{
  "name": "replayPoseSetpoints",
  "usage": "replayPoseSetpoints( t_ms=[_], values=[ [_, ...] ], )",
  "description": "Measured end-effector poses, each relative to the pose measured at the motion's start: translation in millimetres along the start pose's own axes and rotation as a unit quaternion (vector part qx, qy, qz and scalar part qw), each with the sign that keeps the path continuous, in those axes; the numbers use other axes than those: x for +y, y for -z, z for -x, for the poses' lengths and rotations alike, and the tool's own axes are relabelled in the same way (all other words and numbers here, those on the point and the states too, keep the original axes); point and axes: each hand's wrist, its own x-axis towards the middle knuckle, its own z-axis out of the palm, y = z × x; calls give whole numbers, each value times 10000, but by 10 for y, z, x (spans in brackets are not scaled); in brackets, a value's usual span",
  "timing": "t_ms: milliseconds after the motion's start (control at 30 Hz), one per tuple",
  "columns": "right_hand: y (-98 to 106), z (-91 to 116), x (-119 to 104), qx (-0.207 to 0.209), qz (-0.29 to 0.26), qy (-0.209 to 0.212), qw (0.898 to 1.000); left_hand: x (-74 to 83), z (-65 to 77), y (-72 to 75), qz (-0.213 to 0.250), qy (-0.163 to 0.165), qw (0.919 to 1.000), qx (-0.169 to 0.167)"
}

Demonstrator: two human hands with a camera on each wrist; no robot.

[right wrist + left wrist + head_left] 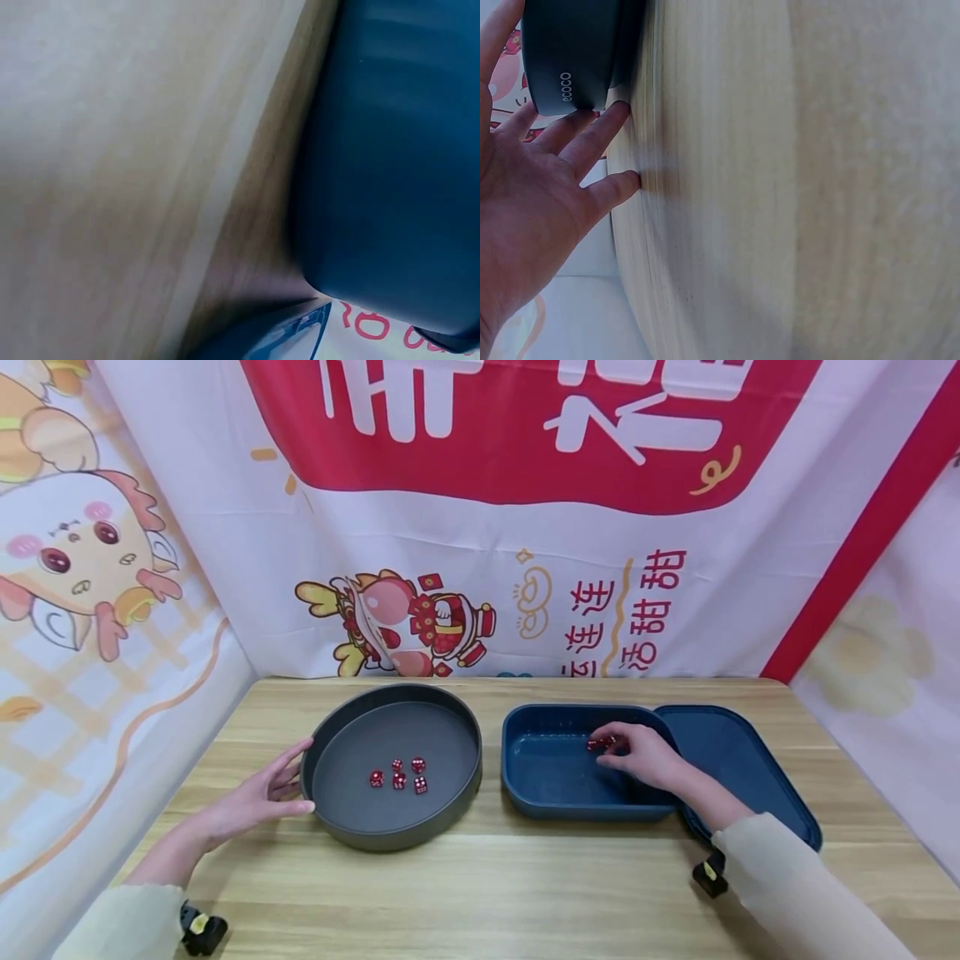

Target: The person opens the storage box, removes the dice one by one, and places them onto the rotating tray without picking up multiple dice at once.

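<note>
A round dark grey pan (337, 814) stands on the left of the table, with several red dice (398, 782) grouped on its bottom. My left hand (251, 802) rests at the pan's left side, fingers spread against the outer wall. In the left wrist view, the fingertips (617, 112) meet the lower part of that wall. To the right stands a deep blue rectangular container (551, 810). My right hand (645, 756) reaches down into it and pinches red dice (600, 743) between thumb and fingers. The right wrist view shows the container's outer wall (390, 180); the fingers are out of sight there.
A blue lid (757, 777) lies flat on the table, partly behind the container's right side. The wooden table (480, 902) meets a printed cloth (450, 527) at the back. More cloth hangs along both sides.
</note>
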Motion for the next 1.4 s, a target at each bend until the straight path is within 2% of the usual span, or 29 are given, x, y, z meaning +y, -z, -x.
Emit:
replayPoseSetpoints(
  t_ms=[367, 633, 800, 1400],
  values=[
    [-29, -120, 46, -422, 162, -3, 9990, 1, 1, -4, -56, 67, 10000, 45],
    [-52, -124, 39, -455, 204, -89, 9987, 12, 8, -6, -137, 64, 9999, 76],
    [-57, -137, 49, -586, 320, 16, 9978, 19, 6, -8, -184, 88, 9997, 92],
    [-35, -125, -9, -437, 281, -7, 9986, 13, 6, -2, -75, 2, 9999, 83]
  ],
)
